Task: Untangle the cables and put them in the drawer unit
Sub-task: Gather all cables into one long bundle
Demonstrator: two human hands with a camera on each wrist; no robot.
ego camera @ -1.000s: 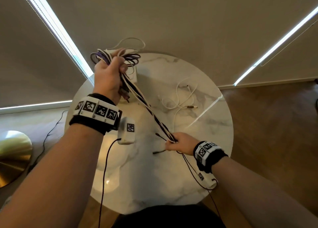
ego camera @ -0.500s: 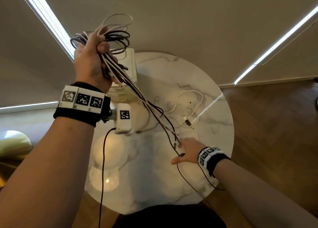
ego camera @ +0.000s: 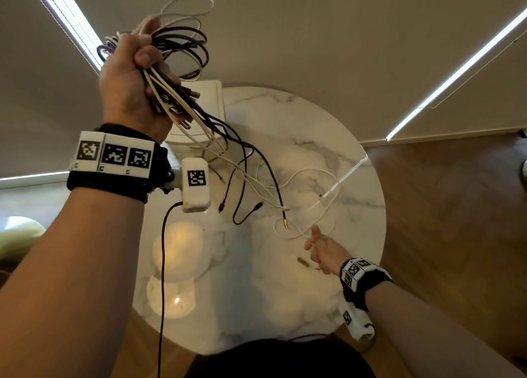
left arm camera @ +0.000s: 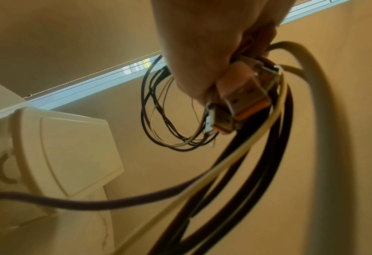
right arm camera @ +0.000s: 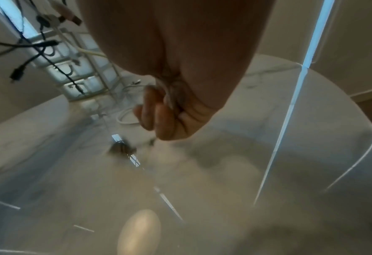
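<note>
My left hand (ego camera: 128,72) is raised high over the table's far left and grips a bundle of dark and white cables (ego camera: 176,47). The bundle's USB plugs (left arm camera: 241,96) stick out under the fist, and its loose ends (ego camera: 251,195) dangle above the round marble table (ego camera: 313,138). A white cable (ego camera: 310,178) lies looped on the table. My right hand (ego camera: 316,245) is low at the near right, and its thumb and fingers (right arm camera: 150,110) seem to pinch the near end of that loop. The white drawer unit (ego camera: 208,104) stands at the table's far left, partly hidden behind the bundle.
A small metal connector (ego camera: 302,261) lies on the table just left of my right hand. A round lamp is reflected in the glossy top (ego camera: 176,252). Wooden floor (ego camera: 456,206) lies to the right, and blinds with bright slits hang behind.
My left hand has lifted the bundle higher. My right hand let go of the stretched dark cable ends, which now hang free, and moved right to the white cable.
</note>
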